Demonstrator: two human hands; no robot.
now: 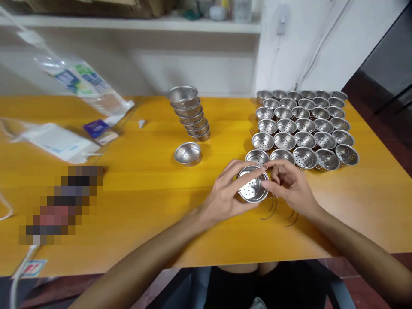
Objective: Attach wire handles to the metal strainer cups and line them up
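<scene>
My left hand is wrapped round a small perforated metal strainer basket, its index finger lying across the opening. The basket tilts so that its holed bottom faces me. At its right rim, my right hand has thumb and index finger bent in against the edge. A thin curved line like wire shows inside the basket near that thumb; what the right fingers pinch is too small to make out. Below the hands, several thin curved wires lie on the yellow table.
Rows of similar baskets fill the table's right back part. A leaning stack of baskets and a single basket stand left of centre. Farther left lie a plastic packet, a white box-like device and a cable.
</scene>
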